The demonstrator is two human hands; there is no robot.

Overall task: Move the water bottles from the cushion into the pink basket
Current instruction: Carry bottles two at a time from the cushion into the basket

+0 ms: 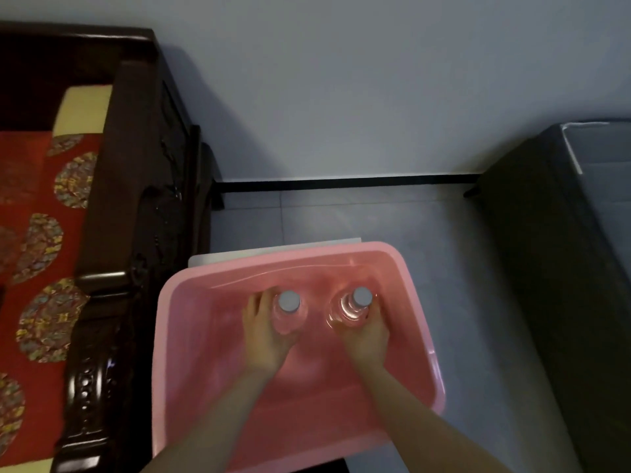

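Two clear water bottles with grey caps stand upright inside the pink basket point(164, 336). My left hand point(264, 336) grips the left bottle point(289, 310) around its body. The right bottle point(353, 307) is held the same way by my right hand point(367, 337). Both bottles are deep in the basket, side by side toward its far wall. To the left lies the red patterned cushion point(37, 254) on a dark wooden seat; no bottle shows on the part I can see.
The dark carved wooden armrest point(112, 268) rises just left of the basket. A white board point(211, 259) pokes out behind the basket. Dark furniture point(553, 268) stands at the right. Grey tiled floor point(341, 220) and a wall lie beyond.
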